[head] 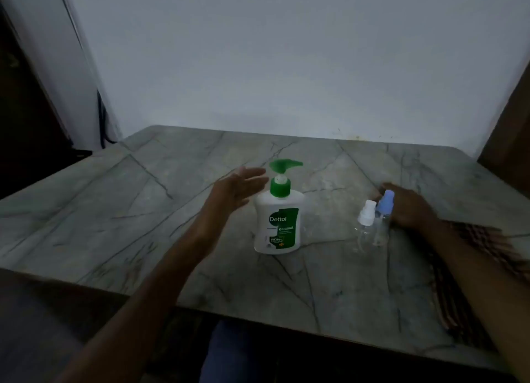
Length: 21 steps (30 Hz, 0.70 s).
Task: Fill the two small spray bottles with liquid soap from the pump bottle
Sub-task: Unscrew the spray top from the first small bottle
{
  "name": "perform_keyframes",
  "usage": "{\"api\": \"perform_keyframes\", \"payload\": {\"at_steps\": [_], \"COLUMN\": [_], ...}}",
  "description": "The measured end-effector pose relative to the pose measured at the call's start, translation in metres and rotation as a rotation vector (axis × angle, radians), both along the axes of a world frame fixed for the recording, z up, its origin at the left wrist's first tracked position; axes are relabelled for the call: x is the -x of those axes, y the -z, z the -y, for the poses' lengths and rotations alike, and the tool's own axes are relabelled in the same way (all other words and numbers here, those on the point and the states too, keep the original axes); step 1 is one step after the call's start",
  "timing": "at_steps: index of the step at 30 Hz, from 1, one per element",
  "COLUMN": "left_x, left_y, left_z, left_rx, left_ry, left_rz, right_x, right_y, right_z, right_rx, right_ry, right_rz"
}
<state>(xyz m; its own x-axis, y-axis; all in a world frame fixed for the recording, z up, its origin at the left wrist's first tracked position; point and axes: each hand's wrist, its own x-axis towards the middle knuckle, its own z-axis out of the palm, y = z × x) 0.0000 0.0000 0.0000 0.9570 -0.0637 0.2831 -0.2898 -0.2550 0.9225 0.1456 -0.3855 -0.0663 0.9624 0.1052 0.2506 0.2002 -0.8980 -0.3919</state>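
Left hand [239,189]: fingers straight, apart, beside white green-capped plastic pump bottle [277,222], mid-table.
Right hand [408,206]: relaxed flat behind two clear small spray bottles [372,225], toward the right edge of grey marble-patterned table [114,210].

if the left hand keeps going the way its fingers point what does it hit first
Most likely the green pump neck of the white soap bottle; the open left hand points right at it, fingertips nearly there, though depth is unclear.

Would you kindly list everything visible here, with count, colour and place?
Pump bottle: one, white with green pump, upright at table centre.
Spray bottles: two, clear, upright side by side right of the pump bottle; white cap nearer, blue cap beside it.
Table: one, grey-green marble pattern, against the wall.
Wall: one, pale, behind the table.
Left hand: open, beside the pump.
Right hand: by the blue-capped bottle; grip unclear.
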Motion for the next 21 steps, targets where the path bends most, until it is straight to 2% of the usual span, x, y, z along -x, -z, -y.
{"api": "perform_keyframes", "payload": {"at_steps": [1,3,5,9,13,17,21], "left_x": [0.005,0.019,0.029,0.029,0.025,0.022,0.021], "left_y": [0.005,0.009,0.015,0.022,0.029,0.033,0.033], "left_z": [0.003,0.009,0.016,0.027,0.034,0.042,0.049], "left_rx": [0.078,0.104,0.04,0.073,0.124,0.155,0.142], "left_ry": [0.039,0.08,0.082,0.027,0.002,0.038,0.081], "left_rz": [-0.011,-0.031,0.005,0.05,0.099,0.125,0.14], "right_x": [0.002,0.011,0.03,0.08,0.159,0.206,0.199], "right_y": [-0.005,-0.022,-0.044,-0.085,-0.121,-0.119,-0.103], "right_z": [0.001,0.006,0.008,0.016,-0.013,-0.052,-0.056], "right_rx": [-0.01,-0.077,-0.164,-0.289,-0.335,-0.317,-0.324], "right_ry": [0.018,0.025,0.08,0.098,-0.015,-0.075,-0.008], "right_rz": [-0.006,0.038,0.064,0.29,0.497,0.505,0.464]}}
